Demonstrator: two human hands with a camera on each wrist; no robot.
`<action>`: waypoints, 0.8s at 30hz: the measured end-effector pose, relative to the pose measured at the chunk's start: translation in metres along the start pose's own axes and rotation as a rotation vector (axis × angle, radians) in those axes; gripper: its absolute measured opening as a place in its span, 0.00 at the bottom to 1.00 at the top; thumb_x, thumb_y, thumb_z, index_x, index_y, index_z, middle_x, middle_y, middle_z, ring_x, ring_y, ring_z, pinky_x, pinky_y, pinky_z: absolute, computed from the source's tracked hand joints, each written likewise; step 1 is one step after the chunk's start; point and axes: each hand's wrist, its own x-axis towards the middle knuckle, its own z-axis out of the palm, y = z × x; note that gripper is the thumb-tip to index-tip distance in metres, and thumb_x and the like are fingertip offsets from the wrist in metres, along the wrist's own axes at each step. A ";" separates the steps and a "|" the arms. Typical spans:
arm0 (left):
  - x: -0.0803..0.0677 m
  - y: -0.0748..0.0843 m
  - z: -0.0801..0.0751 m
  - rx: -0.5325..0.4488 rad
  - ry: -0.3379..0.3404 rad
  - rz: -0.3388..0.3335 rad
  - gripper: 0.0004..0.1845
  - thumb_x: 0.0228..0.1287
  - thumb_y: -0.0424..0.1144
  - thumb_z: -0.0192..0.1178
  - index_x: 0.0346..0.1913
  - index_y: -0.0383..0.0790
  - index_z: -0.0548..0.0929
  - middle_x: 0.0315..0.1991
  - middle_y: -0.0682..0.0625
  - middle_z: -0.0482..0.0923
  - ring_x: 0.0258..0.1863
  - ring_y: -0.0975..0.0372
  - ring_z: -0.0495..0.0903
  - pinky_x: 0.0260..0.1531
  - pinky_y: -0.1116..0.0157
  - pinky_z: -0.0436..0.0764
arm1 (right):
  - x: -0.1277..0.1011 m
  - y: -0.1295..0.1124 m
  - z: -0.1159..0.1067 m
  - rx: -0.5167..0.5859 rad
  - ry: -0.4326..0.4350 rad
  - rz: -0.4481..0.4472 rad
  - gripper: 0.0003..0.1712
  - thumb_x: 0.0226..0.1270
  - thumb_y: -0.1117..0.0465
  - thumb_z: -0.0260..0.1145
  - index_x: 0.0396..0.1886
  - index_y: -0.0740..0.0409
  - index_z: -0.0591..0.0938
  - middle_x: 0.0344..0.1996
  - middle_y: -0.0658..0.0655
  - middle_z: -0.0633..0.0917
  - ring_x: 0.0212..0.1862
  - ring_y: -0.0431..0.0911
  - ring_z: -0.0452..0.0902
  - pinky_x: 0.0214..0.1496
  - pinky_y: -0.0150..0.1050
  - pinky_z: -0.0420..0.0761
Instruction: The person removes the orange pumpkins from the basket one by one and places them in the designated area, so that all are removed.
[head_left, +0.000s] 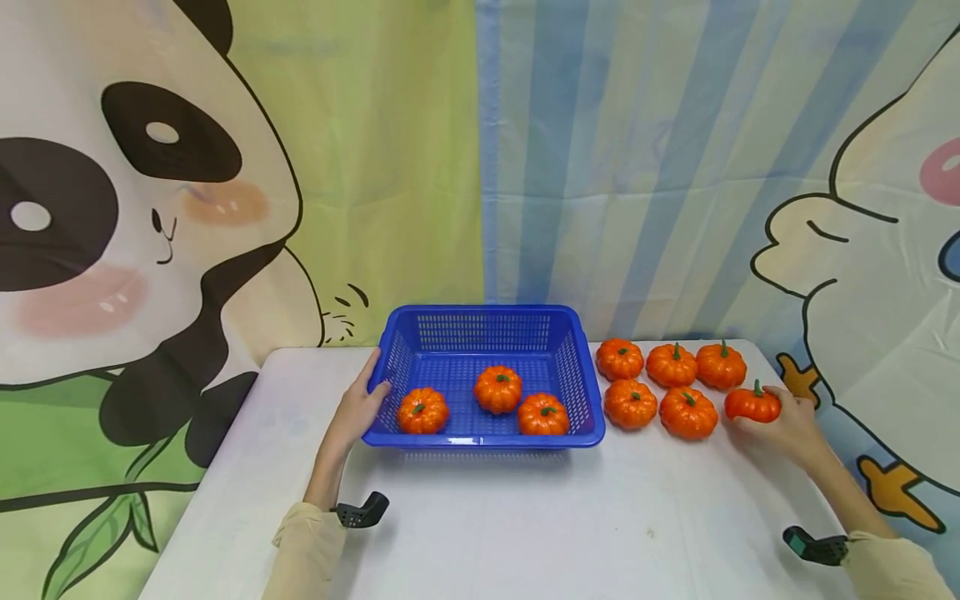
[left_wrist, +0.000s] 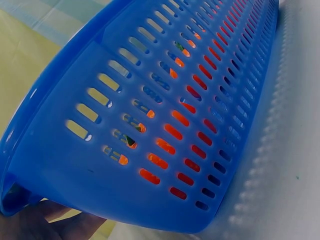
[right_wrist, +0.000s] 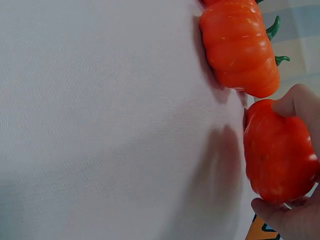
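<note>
While the left hand (head_left: 358, 410) lies spread against the basket (head_left: 480, 440), the right hand (head_left: 792, 430), pinching 1 pumpkin (head_left: 752, 406) by its sides, should rise high enough to clear the 5 other pumpkins (head_left: 688, 413) beside it.

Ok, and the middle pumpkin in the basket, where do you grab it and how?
I'd hold the middle pumpkin by its fat, bumpy sides, coming from above. Its stem faces up and the basket walls it in all round, so the top looks like the easiest way in. The stem is small, so probably a poor handle.
</note>
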 end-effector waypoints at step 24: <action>0.001 -0.001 0.000 -0.025 -0.011 -0.020 0.35 0.75 0.44 0.43 0.78 0.60 0.40 0.78 0.41 0.45 0.75 0.40 0.51 0.69 0.37 0.54 | 0.002 0.008 0.022 0.010 -0.038 0.034 0.61 0.55 0.56 0.73 0.70 0.79 0.41 0.60 0.86 0.51 0.58 0.77 0.51 0.55 0.75 0.66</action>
